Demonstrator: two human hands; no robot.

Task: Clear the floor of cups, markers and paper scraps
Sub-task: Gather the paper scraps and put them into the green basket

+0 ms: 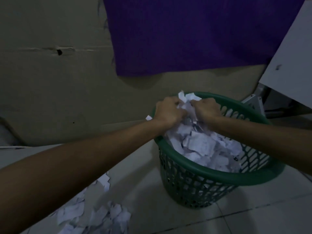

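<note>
Green basket (199, 173) nearly full of scraps (202, 147), little room inside. Cardboard (50, 81) and purple cloth (194, 34) block behind, white panel (290, 53) on right. Bare tile (145, 168) left of basket open.

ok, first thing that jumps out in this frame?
The left hand and right hand, both clenched on one wad of crumpled white paper scraps over the round green plastic lattice basket at centre right, already heaped with scraps. Next, the loose pile of white paper scraps lying on the pale tiled floor at lower left, and the purple cloth hanging behind.
</note>
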